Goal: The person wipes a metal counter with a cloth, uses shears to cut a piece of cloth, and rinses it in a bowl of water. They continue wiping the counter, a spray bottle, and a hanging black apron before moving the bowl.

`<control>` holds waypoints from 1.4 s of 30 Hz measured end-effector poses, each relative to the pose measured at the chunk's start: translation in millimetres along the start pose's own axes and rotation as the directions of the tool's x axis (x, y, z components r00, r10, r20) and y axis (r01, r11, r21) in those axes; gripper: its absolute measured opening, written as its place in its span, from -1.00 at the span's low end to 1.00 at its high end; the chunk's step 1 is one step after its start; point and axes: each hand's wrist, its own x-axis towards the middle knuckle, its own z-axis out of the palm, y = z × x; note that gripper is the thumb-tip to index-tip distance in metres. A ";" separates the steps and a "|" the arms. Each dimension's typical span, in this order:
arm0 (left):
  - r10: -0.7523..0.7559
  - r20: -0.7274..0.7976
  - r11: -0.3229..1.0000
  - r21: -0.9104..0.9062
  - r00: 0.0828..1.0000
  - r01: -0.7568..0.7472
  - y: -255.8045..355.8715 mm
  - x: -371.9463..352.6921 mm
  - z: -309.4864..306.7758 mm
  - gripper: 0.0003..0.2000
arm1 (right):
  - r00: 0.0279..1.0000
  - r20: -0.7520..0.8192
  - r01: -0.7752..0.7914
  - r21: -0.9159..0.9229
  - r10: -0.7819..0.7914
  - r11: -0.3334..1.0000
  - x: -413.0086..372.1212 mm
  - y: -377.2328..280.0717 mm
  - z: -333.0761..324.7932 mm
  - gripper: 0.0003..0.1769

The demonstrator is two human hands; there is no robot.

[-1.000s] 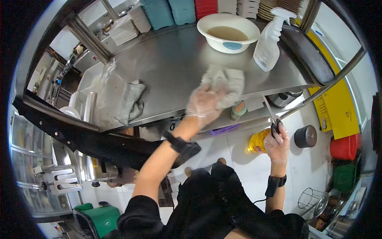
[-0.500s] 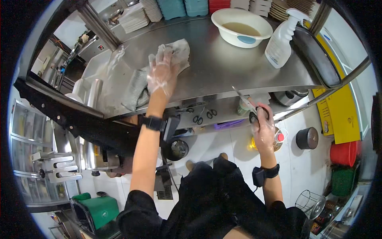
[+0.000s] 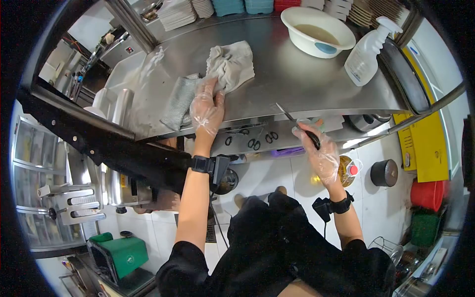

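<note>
My left hand [image 3: 207, 113], in a clear plastic glove, is over the front of the steel counter [image 3: 277, 84] with its fingers stretched forward. Its fingertips are at the near edge of a crumpled off-white cloth [image 3: 230, 67]. Just left of that hand lies a folded grey mesh cloth [image 3: 180, 101]. In my gloved right hand [image 3: 321, 153] is a pair of scissors [image 3: 287, 113], held by its black handles. The blades point up and left, overlapping the counter's front edge in this view.
A white basin [image 3: 300, 37] of cloudy liquid and a spray bottle [image 3: 363, 59] stand at the back right. Several black-handled scissors [image 3: 254, 144] show below the counter edge. Stacked plates [image 3: 183, 14] line the back. An oil jug [image 3: 346, 171] stands on the floor.
My left hand has drawn back toward the counter's front edge, off the middle of the off-white cloth, which now shows more fully. My right hand has turned the scissors and shifted slightly left.
</note>
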 end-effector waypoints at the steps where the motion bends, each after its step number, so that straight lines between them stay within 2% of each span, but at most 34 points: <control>1: -0.003 -0.001 1.000 -0.001 1.000 0.003 -0.1 -0.6 0.3 -0.64 | 1.000 0.002 0.000 -0.002 0.000 1.000 0.7 1.4 0.6 -0.69; 3: -0.066 0.054 0.997 0.040 0.996 0.064 3.3 -0.2 -1.7 -0.65 | 0.988 -0.008 0.156 -0.021 -0.156 0.988 1.8 8.5 2.2 -0.70; 4: -0.068 0.055 0.997 0.037 0.996 0.066 1.9 -0.6 -0.2 -0.65 | 0.988 -0.008 0.155 -0.024 -0.155 0.988 2.4 13.3 3.1 -0.70; 6: 0.046 -0.055 0.999 0.006 0.997 -0.046 -0.9 -0.5 2.7 -0.65 | 0.972 -0.003 0.235 -0.081 -0.236 0.969 4.4 21.1 3.9 -0.68; 9: 0.052 -0.059 0.998 -0.030 0.997 -0.054 -1.2 -0.7 2.6 -0.64 | 0.959 0.061 0.280 -0.084 -0.276 0.956 4.2 21.7 1.2 -0.68; 10: 0.051 -0.060 0.998 -0.030 0.997 -0.053 -0.4 -0.9 2.0 -0.64 | 0.959 0.062 0.281 -0.084 -0.276 0.956 3.8 20.0 0.8 -0.68; 12: 0.012 -0.004 0.999 -0.031 1.000 -0.012 1.9 -1.4 -0.5 -0.64 | 0.995 0.003 0.104 0.044 -0.104 0.994 4.0 16.2 -0.2 -0.71; 13: 0.008 -0.006 1.000 -0.030 1.000 -0.009 1.8 -1.5 -0.9 -0.64 | 0.992 0.047 0.115 0.019 -0.115 0.993 2.8 18.2 -1.2 -0.72; 15: 0.052 -0.022 0.999 -0.013 0.998 -0.053 1.5 -1.8 -0.4 -0.63 | 0.990 0.052 0.134 0.007 -0.134 0.991 4.8 18.0 -2.7 -0.73; 20: 0.034 -0.022 0.999 -0.019 0.999 -0.034 4.1 -1.7 -1.3 -0.62 | 0.991 0.043 0.130 -0.099 -0.126 0.987 8.2 10.9 -6.3 -0.73; 22: 0.029 -0.020 0.999 -0.035 0.999 -0.030 4.6 -1.5 -1.8 -0.62 | 0.962 0.106 0.261 -0.079 -0.252 0.962 7.5 13.8 -5.9 -0.73; 23: 0.038 -0.024 0.999 -0.038 0.999 -0.039 3.4 -1.5 -1.1 -0.62 | 0.962 0.106 0.261 -0.079 -0.252 0.962 8.0 14.0 -5.6 -0.73; 25: 0.047 -0.027 0.998 -0.042 0.999 -0.048 1.5 -2.2 0.5 -0.62 | 0.990 0.025 0.138 -0.111 -0.137 0.984 9.7 13.9 -5.1 -0.72; 26: 0.060 -0.033 0.998 -0.030 0.998 -0.061 1.5 -1.9 0.7 -0.62 | 0.990 0.026 0.140 -0.112 -0.138 0.984 9.4 13.7 -5.7 -0.72; 28: 0.072 -0.039 0.997 -0.018 0.997 -0.073 1.5 -1.8 0.5 -0.62 | 0.961 0.129 0.259 -0.115 -0.244 0.959 7.5 14.0 -8.5 -0.71; 29: 0.068 -0.036 0.998 -0.016 0.997 -0.068 1.3 -1.9 0.7 -0.62 | 0.961 0.130 0.259 -0.115 -0.244 0.959 8.9 17.8 -9.2 -0.71; 30: 0.064 -0.033 0.998 -0.015 0.997 -0.064 1.5 -2.2 1.0 -0.62 | 0.953 0.108 0.301 -0.200 -0.285 0.932 11.3 22.4 -9.4 -0.71; 32: 0.067 -0.033 0.998 -0.020 0.997 -0.067 1.3 -2.2 0.9 -0.62 | 0.972 0.005 0.231 -0.233 -0.236 0.945 14.5 23.2 -4.6 -0.70; 33: 0.070 -0.033 0.997 -0.023 0.997 -0.070 1.0 -1.8 0.7 -0.62 | 0.971 0.005 0.232 -0.233 -0.238 0.944 17.0 26.5 -2.1 -0.70; 35: 0.064 -0.031 0.998 -0.026 0.997 -0.065 0.8 -1.8 0.7 -0.62 | 0.893 0.022 0.449 -0.122 -0.450 0.885 21.2 30.4 5.5 -0.72; 36: 0.060 -0.028 0.998 -0.032 0.998 -0.060 1.2 -1.8 0.6 -0.62 | 0.893 0.022 0.448 -0.122 -0.449 0.885 20.4 25.9 3.4 -0.72; 38: 0.061 -0.028 0.998 -0.028 0.998 -0.062 0.1 -1.8 1.7 -0.61 | 0.992 0.030 0.124 -0.287 -0.120 0.950 18.0 12.9 -2.9 -0.73; 39: 0.062 -0.029 0.998 -0.023 0.998 -0.062 -0.9 -1.7 2.1 -0.61 | 0.992 0.031 0.125 -0.288 -0.122 0.949 18.9 16.6 -2.0 -0.73; 41: 0.060 -0.024 0.998 -0.022 0.998 -0.061 0.1 -2.5 0.8 -0.62 | 0.950 0.039 0.309 -0.216 -0.308 0.926 21.4 23.8 1.5 -0.72; 42: 0.061 -0.016 0.998 -0.024 0.998 -0.061 1.6 -2.7 0.1 -0.62 | 0.950 0.040 0.311 -0.216 -0.310 0.926 21.7 23.0 1.1 -0.72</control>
